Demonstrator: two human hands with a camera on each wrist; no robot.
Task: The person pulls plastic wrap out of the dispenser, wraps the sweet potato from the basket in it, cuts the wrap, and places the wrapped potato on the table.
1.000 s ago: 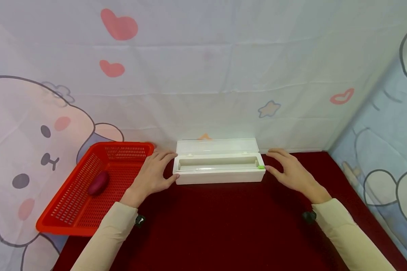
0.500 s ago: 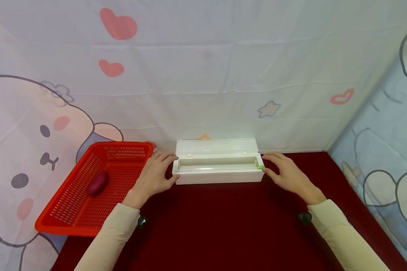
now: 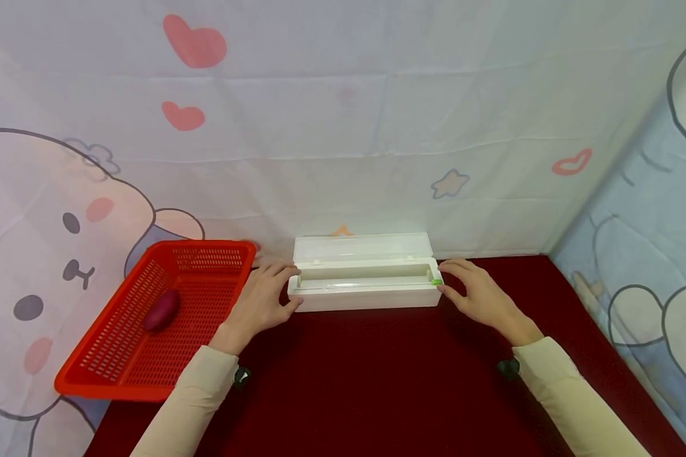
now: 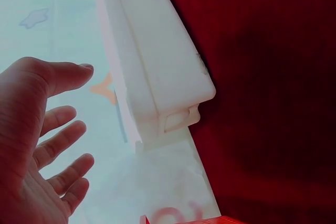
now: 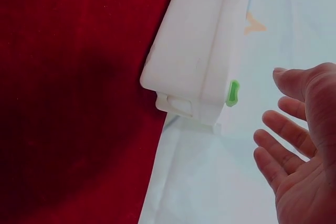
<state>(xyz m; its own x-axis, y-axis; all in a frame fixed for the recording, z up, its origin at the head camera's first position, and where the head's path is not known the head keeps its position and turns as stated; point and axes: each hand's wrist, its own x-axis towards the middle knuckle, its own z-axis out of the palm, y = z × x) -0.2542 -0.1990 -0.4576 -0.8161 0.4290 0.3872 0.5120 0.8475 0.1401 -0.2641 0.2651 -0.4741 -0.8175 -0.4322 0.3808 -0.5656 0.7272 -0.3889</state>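
A long white plastic-wrap dispenser [image 3: 371, 300] sits at the back of the dark red table, its translucent lid [image 3: 363, 246] raised against the backdrop. A green slide cutter [image 3: 436, 282] is at the right end of its front rail. My left hand [image 3: 260, 301] is at the left end, thumb by the front corner and fingers toward the back. At the other end, my right hand [image 3: 483, 295] takes a mirrored pose beside the cutter. Both wrist views show the left hand [image 4: 37, 129] and right hand [image 5: 310, 140] with relaxed, spread fingers, a gap showing between them and the white box.
On the left stands a red plastic basket [image 3: 114, 388] with a purple sweet-potato-like item [image 3: 162, 310] inside. A patterned cloth backdrop [image 3: 343, 127] rises right behind the dispenser. The dark red cloth [image 3: 366, 381] covers the table between both forearms.
My right hand has moved a little left, up to the dispenser's right end. The left hand stays at the left end. The whole head view has shifted slightly.
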